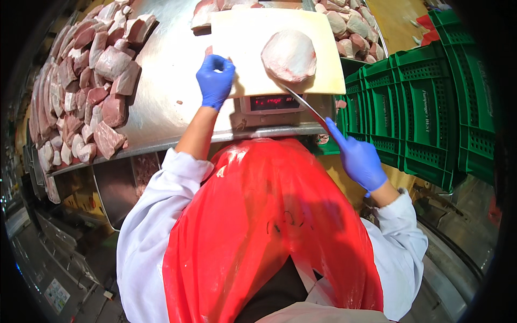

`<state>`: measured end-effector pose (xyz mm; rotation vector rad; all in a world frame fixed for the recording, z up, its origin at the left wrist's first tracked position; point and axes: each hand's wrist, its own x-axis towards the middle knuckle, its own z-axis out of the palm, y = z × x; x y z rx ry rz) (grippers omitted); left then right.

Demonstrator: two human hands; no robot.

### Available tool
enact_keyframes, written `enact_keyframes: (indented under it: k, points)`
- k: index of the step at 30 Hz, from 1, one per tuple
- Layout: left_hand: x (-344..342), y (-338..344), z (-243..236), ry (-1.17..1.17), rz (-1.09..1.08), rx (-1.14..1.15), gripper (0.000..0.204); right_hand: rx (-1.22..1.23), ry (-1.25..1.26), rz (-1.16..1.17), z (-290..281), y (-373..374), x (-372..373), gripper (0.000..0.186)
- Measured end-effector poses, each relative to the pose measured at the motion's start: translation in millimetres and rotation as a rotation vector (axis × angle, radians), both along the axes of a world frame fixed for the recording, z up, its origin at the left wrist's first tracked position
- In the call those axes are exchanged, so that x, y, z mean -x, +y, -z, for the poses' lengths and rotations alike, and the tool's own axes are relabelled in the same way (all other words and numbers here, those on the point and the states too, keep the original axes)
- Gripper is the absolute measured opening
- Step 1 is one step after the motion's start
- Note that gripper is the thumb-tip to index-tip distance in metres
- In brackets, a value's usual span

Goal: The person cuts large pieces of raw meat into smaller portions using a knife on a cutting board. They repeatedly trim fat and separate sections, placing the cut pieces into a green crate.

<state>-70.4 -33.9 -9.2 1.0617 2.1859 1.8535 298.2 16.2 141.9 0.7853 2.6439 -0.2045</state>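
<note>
A round, pale, fat-covered cut of meat (290,55) lies on the cream cutting board (239,40). My right hand (360,161), in a blue glove, grips a knife (309,107) with its index finger stretched along the top. The blade points up and left, its tip at the near edge of the cut. Left of the cut, at the board's left edge, my blue-gloved left hand (215,81) is closed, thumb and fingers curled into a ring. A small reddish scrap (209,50) shows just above its knuckles; whether the fingers hold it cannot be made out.
A large heap of meat pieces (99,81) covers the left of the steel table (161,97). Under the board's near edge sits a scale with a lit red display (272,102). Green crates (420,102) stand at the right. More meat (353,27) lies at the far right.
</note>
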Motion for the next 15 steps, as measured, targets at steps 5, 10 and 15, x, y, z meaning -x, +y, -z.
enact_keyframes:
  k: [5,10,15]
  points:
    - [-14,9,-101,-0.1,0.245,-0.298,0.007,0.222,0.565,0.358,15,2,-61,0.075]
    - [-118,121,-130,0.044,0.942,-0.177,0.006,0.361,0.982,0.899,46,-12,-81,0.075]
    - [-118,184,-95,0.654,1.218,0.196,0.04,0.516,1.215,0.951,75,-18,-68,0.079]
